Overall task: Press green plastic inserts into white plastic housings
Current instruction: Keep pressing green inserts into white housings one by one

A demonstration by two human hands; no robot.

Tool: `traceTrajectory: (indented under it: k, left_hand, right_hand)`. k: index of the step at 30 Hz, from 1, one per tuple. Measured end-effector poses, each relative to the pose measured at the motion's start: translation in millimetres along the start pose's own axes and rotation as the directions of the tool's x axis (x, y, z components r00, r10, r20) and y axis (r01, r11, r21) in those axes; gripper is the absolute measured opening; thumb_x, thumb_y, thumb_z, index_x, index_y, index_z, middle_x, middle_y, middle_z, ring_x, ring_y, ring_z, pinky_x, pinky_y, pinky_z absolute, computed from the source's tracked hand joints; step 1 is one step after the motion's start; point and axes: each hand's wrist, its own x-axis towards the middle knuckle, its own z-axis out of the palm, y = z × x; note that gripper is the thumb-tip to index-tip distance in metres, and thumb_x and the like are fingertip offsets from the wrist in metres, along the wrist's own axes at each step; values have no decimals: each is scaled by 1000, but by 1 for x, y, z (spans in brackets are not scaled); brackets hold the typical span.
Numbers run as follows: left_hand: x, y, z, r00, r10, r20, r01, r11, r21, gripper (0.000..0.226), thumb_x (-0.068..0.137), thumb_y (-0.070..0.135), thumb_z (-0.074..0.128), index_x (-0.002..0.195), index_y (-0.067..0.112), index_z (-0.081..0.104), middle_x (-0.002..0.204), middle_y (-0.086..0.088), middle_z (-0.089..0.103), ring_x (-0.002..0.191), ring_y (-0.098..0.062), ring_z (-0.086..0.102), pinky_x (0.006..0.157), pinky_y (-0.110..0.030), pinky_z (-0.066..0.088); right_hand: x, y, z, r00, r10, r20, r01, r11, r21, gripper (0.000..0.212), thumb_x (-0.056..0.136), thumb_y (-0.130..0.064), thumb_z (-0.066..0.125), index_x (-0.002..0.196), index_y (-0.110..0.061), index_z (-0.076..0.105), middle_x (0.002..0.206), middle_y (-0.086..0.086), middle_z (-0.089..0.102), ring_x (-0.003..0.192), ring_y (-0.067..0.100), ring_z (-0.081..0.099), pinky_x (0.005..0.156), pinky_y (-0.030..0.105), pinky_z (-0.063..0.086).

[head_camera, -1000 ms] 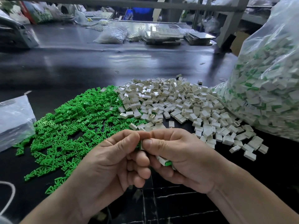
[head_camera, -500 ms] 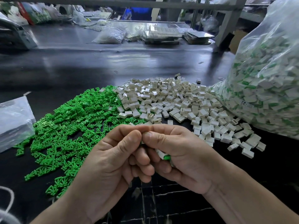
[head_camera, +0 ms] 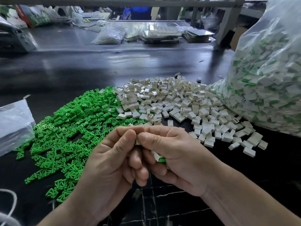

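A heap of green plastic inserts (head_camera: 68, 126) covers the dark table at the left. Beside it on the right lies a heap of white plastic housings (head_camera: 175, 101). My left hand (head_camera: 112, 159) and my right hand (head_camera: 177, 155) meet in front of the heaps, thumbs and forefingers pinching one small white and green piece (head_camera: 137, 141) between them. Most of that piece is hidden by my fingertips. Lower in my right palm I hold a white housing with a green insert in it (head_camera: 158, 157).
A big clear bag (head_camera: 267, 75) full of white and green parts stands at the right. A flat clear bag (head_camera: 13, 124) lies at the left edge. Bags, trays and boxes (head_camera: 161, 33) line the far side of the dark table (head_camera: 97, 66).
Both hands stay joined at nearly the same spot, shifting slightly up. My fingertips keep pinching the small piece; the piles are unchanged.
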Motion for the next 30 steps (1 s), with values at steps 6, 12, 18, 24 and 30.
traceTrajectory:
  k: [6, 12, 18, 24, 30]
  left_hand:
    - [0, -3, 2, 993, 64, -98, -56, 995, 78, 23, 76, 30, 75, 91, 13, 71, 51, -6, 57, 37, -17, 56, 39, -23, 47]
    - [-2, -2, 6, 991, 93, -92, -86, 993, 84, 22, 81, 30, 66, 93, 12, 71, 51, -8, 56, 38, -18, 56, 38, -24, 47]
    - [-3, 2, -2, 993, 80, 83, -84, 995, 52, 32, 82, 23, 75, 110, 11, 65, 64, -11, 63, 55, -26, 66, 52, -31, 55]
    - [-2, 5, -8, 955, 294, 35, -268, 808, 525, 15, 88, 30, 65, 97, 18, 62, 64, -12, 66, 50, -29, 65, 47, -32, 52]
    - [-6, 10, -11, 896, 418, 147, -346, 451, 823, 7, 91, 40, 56, 97, 36, 56, 67, 0, 69, 53, -15, 67, 48, -24, 53]
  right_hand:
    - [1, 2, 3, 999, 19, -36, -20, 1000, -12, 32, 103, -25, 55, 90, 5, 58, 82, 19, 52, 49, 18, 38, 34, 19, 24]
    - [2, 2, 3, 1000, 15, -17, -15, 999, 32, 41, 95, -30, 60, 92, 11, 56, 84, 20, 51, 51, 20, 37, 34, 20, 24]
    - [3, 1, -1, 1000, -12, 26, 9, 994, 110, 31, 94, -30, 59, 70, -11, 54, 71, 18, 52, 46, 17, 39, 32, 18, 27]
    - [4, 1, 0, 999, -17, 44, 12, 994, 106, 30, 94, -27, 56, 68, -12, 55, 68, 14, 57, 44, 13, 40, 32, 18, 25]
    - [4, -2, 0, 996, 51, 71, -61, 987, 150, 21, 93, -26, 56, 78, -11, 56, 66, 9, 47, 42, 7, 38, 32, 16, 25]
